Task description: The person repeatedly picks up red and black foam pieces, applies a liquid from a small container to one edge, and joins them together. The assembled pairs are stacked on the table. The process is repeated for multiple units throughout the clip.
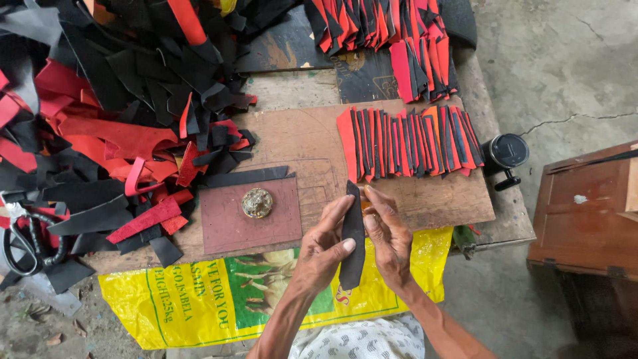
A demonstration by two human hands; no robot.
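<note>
The person is holding 1 black strip (352, 236) upright between both hands, above the near edge of the wooden board (312, 143). The strip's long axis is running almost straight away from the person, top end pointing toward the row of red and black pieces (409, 141), bottom end hanging over the yellow sack (199, 299). The left hand (322, 249) is pinching the strip's left edge, thumb across its face, fingers curled shut behind. The right hand (387, 236) is closing on the right edge, fingertips touching it.

The board is lying on a low bench over a concrete floor (565, 73). A maroon pad (249, 216) with a brass weight (256, 203) is sitting just left of the hands. A scrap heap (113, 126) is crowding the left side; scissors (26, 242) are lying at its edge. Bare board is showing between pad and row.
</note>
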